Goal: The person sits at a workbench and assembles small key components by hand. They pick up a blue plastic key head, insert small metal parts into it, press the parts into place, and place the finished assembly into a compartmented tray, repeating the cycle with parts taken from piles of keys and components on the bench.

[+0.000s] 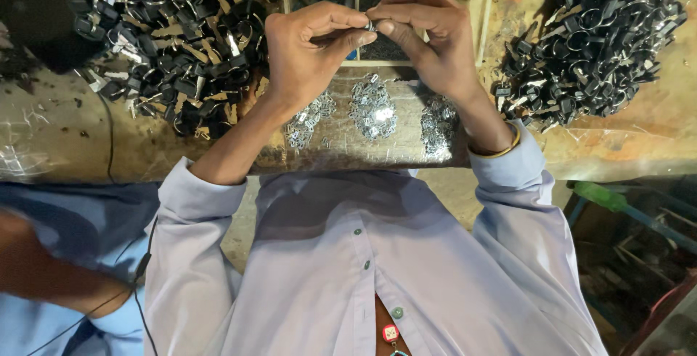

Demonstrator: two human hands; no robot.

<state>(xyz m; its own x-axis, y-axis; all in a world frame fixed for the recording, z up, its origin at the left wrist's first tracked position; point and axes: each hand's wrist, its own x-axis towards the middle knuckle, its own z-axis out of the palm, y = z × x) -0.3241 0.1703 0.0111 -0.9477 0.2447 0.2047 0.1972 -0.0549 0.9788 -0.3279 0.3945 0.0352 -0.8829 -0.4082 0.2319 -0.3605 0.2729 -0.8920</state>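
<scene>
1. My left hand (pixel 308 51) and right hand (pixel 428 37) meet over the wooden tray (pixel 483 15).
2. Both pinch tight on one tiny metal piece (pixel 370 26), held between my fingertips.
3. Three shiny piles of small metal bits (pixel 372 109) lie below, on the bench (pixel 65 145).
4. Heaps of black parts (pixel 174 37) sit on both sides.

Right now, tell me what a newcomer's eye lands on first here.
The two hands meet at top centre, left hand and right hand pinching a small metal piece between their fingertips. Dark heaps of black-and-metal parts flank them, the left heap and the right heap. Three shiny piles of small metal bits lie on the bench below.
</scene>
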